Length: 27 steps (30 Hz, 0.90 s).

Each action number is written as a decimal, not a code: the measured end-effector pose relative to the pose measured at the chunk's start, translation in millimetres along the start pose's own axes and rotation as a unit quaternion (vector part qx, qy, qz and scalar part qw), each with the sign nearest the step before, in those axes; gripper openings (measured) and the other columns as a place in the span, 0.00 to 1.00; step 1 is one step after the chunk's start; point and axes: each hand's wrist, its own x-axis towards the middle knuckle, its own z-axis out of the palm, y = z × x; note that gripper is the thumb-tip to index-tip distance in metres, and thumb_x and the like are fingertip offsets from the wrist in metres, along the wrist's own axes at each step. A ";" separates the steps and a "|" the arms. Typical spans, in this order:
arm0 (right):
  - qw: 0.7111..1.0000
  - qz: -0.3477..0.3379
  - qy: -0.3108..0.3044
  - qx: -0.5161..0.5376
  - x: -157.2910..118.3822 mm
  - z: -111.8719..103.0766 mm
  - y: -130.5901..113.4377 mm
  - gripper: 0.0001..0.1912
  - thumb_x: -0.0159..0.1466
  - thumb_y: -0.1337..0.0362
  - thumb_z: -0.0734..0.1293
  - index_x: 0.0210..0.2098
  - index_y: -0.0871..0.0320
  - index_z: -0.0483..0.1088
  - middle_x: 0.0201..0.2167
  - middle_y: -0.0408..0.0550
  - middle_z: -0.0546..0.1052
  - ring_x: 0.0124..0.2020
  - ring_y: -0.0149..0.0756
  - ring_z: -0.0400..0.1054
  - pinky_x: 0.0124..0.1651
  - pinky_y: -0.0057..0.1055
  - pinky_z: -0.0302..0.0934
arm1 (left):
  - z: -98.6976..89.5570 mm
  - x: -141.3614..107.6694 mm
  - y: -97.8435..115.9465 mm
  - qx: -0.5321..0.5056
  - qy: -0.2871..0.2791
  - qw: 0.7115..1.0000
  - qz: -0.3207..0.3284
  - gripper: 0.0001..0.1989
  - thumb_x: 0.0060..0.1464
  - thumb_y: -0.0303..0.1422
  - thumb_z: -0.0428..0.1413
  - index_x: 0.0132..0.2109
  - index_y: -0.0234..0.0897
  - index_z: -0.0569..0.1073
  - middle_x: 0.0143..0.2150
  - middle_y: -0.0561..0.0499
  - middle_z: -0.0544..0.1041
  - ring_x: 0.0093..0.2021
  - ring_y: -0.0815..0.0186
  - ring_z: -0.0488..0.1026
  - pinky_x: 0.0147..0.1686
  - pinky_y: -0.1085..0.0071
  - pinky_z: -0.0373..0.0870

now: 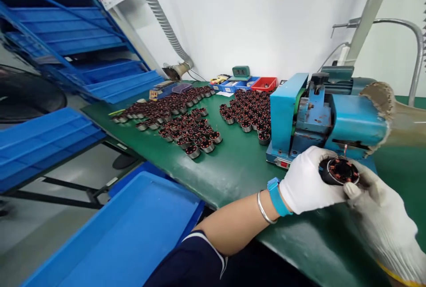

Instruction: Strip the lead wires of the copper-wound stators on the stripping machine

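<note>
My left hand (308, 182), in a white glove with a blue wrist strap, grips the left side of a round black motor part (342, 171) with copper windings. The gloved fingers of my right hand (382, 207) close on its right side. Both hands hold it at the front of a blue machine (357, 116), and a thin copper-coloured lead stands up from the part toward a slot in the machine's housing. Many similar parts (199, 140) stand in groups on the green table (233, 163), left of the machine.
A large blue bin (133, 229) stands below the table's front edge. Blue trays (49, 145) and a rack are at the left. Small blue bins, a red bin (264, 84) and a clock (241, 72) line the wall. A flexible duct (163, 16) hangs behind.
</note>
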 end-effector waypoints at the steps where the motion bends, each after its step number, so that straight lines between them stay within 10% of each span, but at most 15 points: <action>1: 0.998 -0.012 -0.016 -0.057 -0.1 -3.5 -0.2 0.30 0.52 0.50 0.73 0.51 0.54 0.72 0.41 0.55 0.79 0.38 0.50 0.76 0.37 0.38 0.73 | -2.2 -3.2 -0.5 -0.008 -0.003 1.000 -0.003 0.27 0.35 0.36 0.69 0.44 0.40 0.69 0.46 0.48 0.76 0.45 0.57 0.76 0.47 0.63 0.75; 6: 0.951 -0.063 -0.024 -0.301 -5.5 -9.0 -4.6 0.26 0.61 0.45 0.62 0.53 0.53 0.70 0.44 0.53 0.77 0.41 0.51 0.74 0.40 0.42 0.69 | -3.4 -5.9 -7.6 -0.004 -0.025 0.997 -0.072 0.30 0.37 0.35 0.66 0.48 0.40 0.64 0.43 0.47 0.76 0.40 0.57 0.77 0.42 0.59 0.76; 10: 0.921 -0.067 -0.009 -0.383 -13.4 -6.6 -15.1 0.23 0.67 0.44 0.54 0.36 0.54 0.71 0.29 0.52 0.75 0.29 0.45 0.70 0.28 0.36 0.58 | -2.9 -2.6 -11.8 -0.014 -0.064 0.997 0.030 0.29 0.40 0.30 0.62 0.51 0.36 0.62 0.46 0.43 0.74 0.44 0.58 0.75 0.47 0.61 0.74; 18: 0.987 0.073 0.131 0.052 16.7 -22.8 -22.3 0.25 0.62 0.43 0.62 0.19 0.54 0.59 0.17 0.42 0.64 0.19 0.33 0.60 0.26 0.30 0.62 | -2.4 -7.1 -5.4 0.001 -0.042 0.998 -0.044 0.22 0.44 0.32 0.63 0.45 0.39 0.63 0.39 0.51 0.72 0.37 0.63 0.74 0.40 0.65 0.73; 23: 0.995 0.099 -0.004 0.034 6.7 -8.3 -18.0 0.15 0.58 0.51 0.70 0.34 0.57 0.73 0.27 0.44 0.74 0.26 0.34 0.67 0.30 0.28 0.63 | -1.2 -10.8 -3.1 0.018 -0.054 0.998 -0.016 0.23 0.49 0.30 0.58 0.51 0.38 0.60 0.44 0.49 0.71 0.45 0.62 0.74 0.47 0.63 0.73; 27: 0.991 0.075 0.053 0.095 7.0 -8.7 -15.6 0.15 0.59 0.52 0.69 0.30 0.59 0.72 0.23 0.42 0.72 0.24 0.30 0.64 0.28 0.26 0.61 | -1.6 -14.4 -4.3 0.051 -0.083 0.995 -0.013 0.22 0.48 0.31 0.57 0.50 0.37 0.61 0.44 0.48 0.71 0.45 0.60 0.73 0.48 0.61 0.73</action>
